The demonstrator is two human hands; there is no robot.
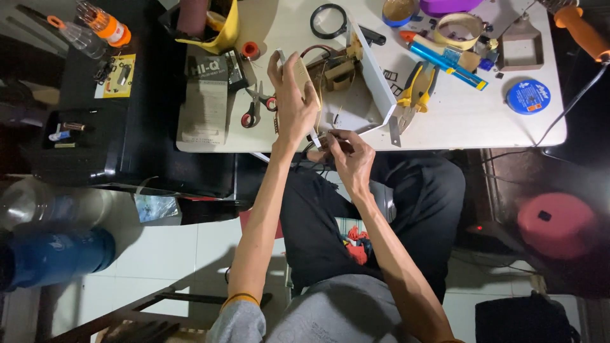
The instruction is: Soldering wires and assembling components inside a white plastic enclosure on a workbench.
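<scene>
Your left hand (293, 101) holds the beige circuit board (304, 77) upright, long axis away from you, while your right hand (351, 160), just beneath its lower end, pinches its wires (323, 147).

A circuit board (304, 79) is being held upright by the left hand (293, 105) at the table (457, 121) edge; scissors (255, 105) are lying to its left, pliers (416, 89) to its right, a magnifying glass (330, 20) behind.
</scene>
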